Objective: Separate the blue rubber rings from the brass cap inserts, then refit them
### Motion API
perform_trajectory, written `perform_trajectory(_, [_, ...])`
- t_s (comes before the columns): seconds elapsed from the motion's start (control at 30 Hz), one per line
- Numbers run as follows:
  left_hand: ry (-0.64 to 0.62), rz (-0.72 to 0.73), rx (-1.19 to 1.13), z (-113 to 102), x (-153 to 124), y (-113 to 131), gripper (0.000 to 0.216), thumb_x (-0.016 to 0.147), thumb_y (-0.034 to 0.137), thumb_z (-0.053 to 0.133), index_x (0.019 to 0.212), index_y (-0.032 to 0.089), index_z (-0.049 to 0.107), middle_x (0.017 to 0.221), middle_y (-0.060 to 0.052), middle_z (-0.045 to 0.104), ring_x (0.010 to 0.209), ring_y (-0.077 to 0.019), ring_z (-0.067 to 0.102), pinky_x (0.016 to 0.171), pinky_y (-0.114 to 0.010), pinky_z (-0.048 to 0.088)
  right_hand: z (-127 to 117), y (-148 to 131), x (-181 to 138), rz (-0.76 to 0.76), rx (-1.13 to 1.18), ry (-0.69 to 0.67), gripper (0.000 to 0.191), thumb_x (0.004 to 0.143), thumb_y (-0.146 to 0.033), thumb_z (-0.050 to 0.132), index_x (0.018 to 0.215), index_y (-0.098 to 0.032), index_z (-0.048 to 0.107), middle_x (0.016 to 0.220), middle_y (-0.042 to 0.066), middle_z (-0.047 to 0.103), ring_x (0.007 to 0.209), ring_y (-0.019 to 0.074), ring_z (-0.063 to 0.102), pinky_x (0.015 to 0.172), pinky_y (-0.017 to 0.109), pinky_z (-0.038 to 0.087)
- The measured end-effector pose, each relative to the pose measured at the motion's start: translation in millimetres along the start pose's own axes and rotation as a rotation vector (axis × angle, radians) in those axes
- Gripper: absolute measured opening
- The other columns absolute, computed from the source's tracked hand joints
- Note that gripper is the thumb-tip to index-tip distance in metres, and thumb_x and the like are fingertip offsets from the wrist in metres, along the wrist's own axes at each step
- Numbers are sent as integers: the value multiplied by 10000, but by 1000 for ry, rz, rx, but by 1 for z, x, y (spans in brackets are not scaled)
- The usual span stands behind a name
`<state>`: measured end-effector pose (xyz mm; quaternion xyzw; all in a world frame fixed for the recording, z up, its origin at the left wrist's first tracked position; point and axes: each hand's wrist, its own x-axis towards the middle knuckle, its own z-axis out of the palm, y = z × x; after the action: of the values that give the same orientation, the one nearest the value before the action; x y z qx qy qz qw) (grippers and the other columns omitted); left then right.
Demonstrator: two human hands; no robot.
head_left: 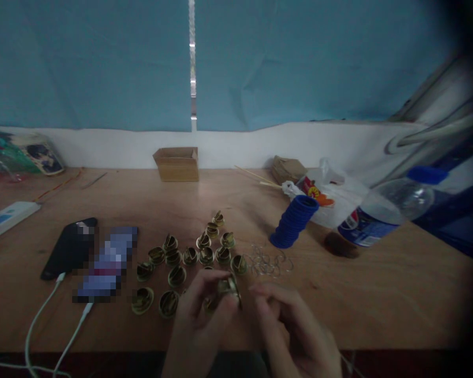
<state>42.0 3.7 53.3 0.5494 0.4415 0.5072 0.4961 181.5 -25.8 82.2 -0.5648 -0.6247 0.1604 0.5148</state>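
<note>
My left hand (201,323) grips a round brass-coloured metal part (230,286) on edge between thumb and fingers, low over the front of the table. Just to its right, my right hand (295,328) is closed, thumb and forefinger pressed together close to the part. Whether something small sits in that pinch I cannot make out. Several like brass-coloured parts (177,275), cup-shaped with a bar across, stand on the wood beyond and left of my left hand, some partly hidden by it. Thin curved wire pieces (266,262) lie in a loose heap beyond my right hand.
A leaning blue ribbed stack (294,221) rises behind the wires. Right of it are a plastic bottle (390,210) and a white bag (335,194). A small cardboard box (178,165) stands at the back. On the left lie two phones (69,247) with white cables.
</note>
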Motion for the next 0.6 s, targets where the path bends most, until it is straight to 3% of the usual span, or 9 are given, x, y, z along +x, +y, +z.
perform_trajectory(0.2, [-116,239,668,20,1,-3,203,726,96,688,894,199,638,850,-43,675,830,-255,630,753,-426,507,-24,34,4,207,-92,165,129,907,-328,558,929,-239,649,825,7,691,707,157,664,642,233,497])
perform_trajectory(0.4, [-321,243,868,30,6,-7,133,767,119,668,886,174,645,922,-59,677,916,-279,622,871,-503,503,-40,57,-1,351,-115,132,218,890,-415,559,916,-216,644,883,36,701,763,192,684,697,260,510])
perform_trajectory(0.6, [-400,229,997,27,17,0,141,834,162,634,973,152,659,1001,-90,669,1015,-305,591,950,-535,477,-44,61,1,387,-170,73,263,896,-447,529,947,-213,636,900,50,701,775,203,684,649,254,523])
